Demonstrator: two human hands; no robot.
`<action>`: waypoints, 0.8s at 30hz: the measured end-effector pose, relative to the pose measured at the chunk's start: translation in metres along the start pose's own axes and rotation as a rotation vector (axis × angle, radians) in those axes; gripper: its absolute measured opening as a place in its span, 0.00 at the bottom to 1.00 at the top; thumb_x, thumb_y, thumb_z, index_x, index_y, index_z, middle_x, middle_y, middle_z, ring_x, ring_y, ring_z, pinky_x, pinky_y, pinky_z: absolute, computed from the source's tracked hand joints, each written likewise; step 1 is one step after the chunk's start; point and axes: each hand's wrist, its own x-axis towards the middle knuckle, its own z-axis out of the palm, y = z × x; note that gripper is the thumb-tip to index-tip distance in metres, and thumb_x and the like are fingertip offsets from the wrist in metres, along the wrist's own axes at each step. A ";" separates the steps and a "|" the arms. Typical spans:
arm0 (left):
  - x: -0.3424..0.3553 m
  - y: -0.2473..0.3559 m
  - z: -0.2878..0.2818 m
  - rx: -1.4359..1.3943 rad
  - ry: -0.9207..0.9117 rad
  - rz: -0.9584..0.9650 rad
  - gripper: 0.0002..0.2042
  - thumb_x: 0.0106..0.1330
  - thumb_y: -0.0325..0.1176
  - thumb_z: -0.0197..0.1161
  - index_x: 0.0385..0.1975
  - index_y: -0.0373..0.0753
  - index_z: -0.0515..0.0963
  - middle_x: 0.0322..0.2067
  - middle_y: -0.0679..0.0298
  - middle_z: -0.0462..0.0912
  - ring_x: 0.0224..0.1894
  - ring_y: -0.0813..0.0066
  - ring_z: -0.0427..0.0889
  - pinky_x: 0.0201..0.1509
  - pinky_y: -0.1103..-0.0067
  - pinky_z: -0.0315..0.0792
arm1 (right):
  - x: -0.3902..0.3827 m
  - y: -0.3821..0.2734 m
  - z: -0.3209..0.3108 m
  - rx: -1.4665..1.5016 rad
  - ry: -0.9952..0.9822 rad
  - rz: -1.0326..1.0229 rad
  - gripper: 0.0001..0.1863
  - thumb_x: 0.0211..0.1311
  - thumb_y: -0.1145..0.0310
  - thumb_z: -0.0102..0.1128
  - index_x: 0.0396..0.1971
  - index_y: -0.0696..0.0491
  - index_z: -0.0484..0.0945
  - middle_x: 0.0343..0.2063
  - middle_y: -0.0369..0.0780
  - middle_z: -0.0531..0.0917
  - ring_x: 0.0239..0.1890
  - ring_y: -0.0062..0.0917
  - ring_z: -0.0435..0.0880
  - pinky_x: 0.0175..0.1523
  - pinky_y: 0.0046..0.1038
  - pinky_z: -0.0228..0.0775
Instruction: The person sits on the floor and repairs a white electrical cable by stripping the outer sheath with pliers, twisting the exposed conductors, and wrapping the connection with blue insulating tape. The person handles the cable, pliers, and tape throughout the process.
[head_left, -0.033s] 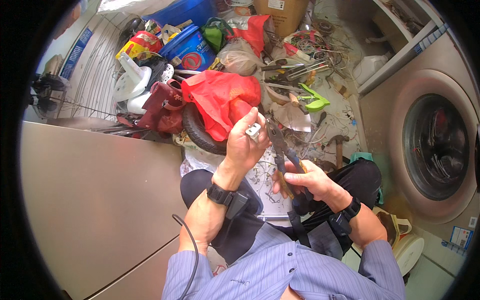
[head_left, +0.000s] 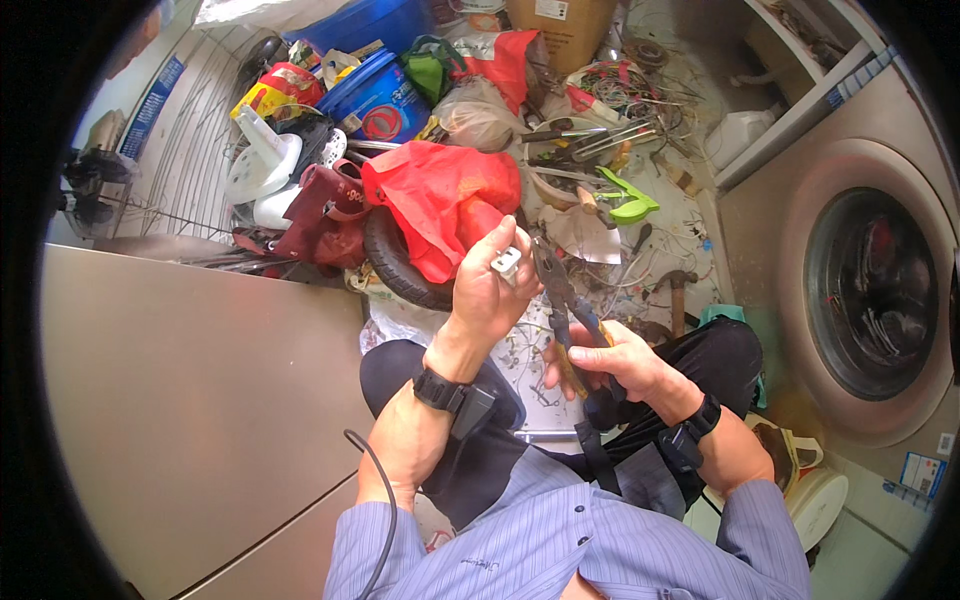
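Pinched in my left hand [head_left: 488, 290] is a small white plastic piece with a slot in its face [head_left: 507, 262]; its lower part is hidden by my fingers. My right hand [head_left: 632, 366] is wrapped round the handles of a pair of combination pliers [head_left: 553, 275] with worn dark and yellow grips. The handles stand somewhat apart. Close to the right side of the white piece and my left fingertips, the pliers' head points up and away from me. I cannot tell whether the jaws grip anything thin.
Beyond my hands lie a red bag [head_left: 430, 205] on a black tyre [head_left: 395, 262], a blue bucket [head_left: 375, 98] and a green plastic tool [head_left: 630, 200]. A hammer [head_left: 678, 300] lies among scattered wire scraps. A front-loading washing machine [head_left: 780, 230] stands right, a beige panel [head_left: 200, 400] left.
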 end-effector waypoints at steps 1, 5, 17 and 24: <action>0.000 0.000 0.000 -0.004 -0.001 -0.020 0.18 0.79 0.49 0.53 0.33 0.44 0.80 0.17 0.71 0.75 0.20 0.78 0.70 0.29 0.78 0.63 | -0.001 -0.001 0.001 0.020 -0.008 0.011 0.22 0.71 0.54 0.62 0.54 0.57 0.78 0.41 0.41 0.88 0.34 0.21 0.86 0.34 0.19 0.71; -0.001 -0.001 0.003 0.051 0.108 -0.027 0.15 0.79 0.45 0.54 0.37 0.42 0.81 0.19 0.70 0.78 0.21 0.81 0.73 0.29 0.82 0.64 | -0.005 -0.002 0.002 0.102 -0.034 0.046 0.25 0.72 0.53 0.61 0.56 0.58 0.76 0.41 0.42 0.88 0.34 0.24 0.88 0.33 0.19 0.72; -0.006 0.001 0.008 0.323 0.146 0.091 0.11 0.78 0.36 0.57 0.39 0.35 0.81 0.19 0.72 0.75 0.16 0.86 0.65 0.20 0.84 0.55 | -0.012 0.003 -0.003 0.190 -0.021 0.076 0.21 0.77 0.57 0.54 0.56 0.58 0.74 0.42 0.47 0.88 0.35 0.30 0.91 0.31 0.20 0.73; 0.000 -0.004 0.011 0.363 0.242 0.024 0.14 0.79 0.41 0.57 0.37 0.36 0.80 0.20 0.69 0.77 0.17 0.85 0.68 0.20 0.85 0.58 | -0.015 0.006 -0.003 0.288 0.108 -0.100 0.20 0.78 0.57 0.52 0.54 0.60 0.74 0.37 0.46 0.87 0.34 0.29 0.89 0.31 0.22 0.73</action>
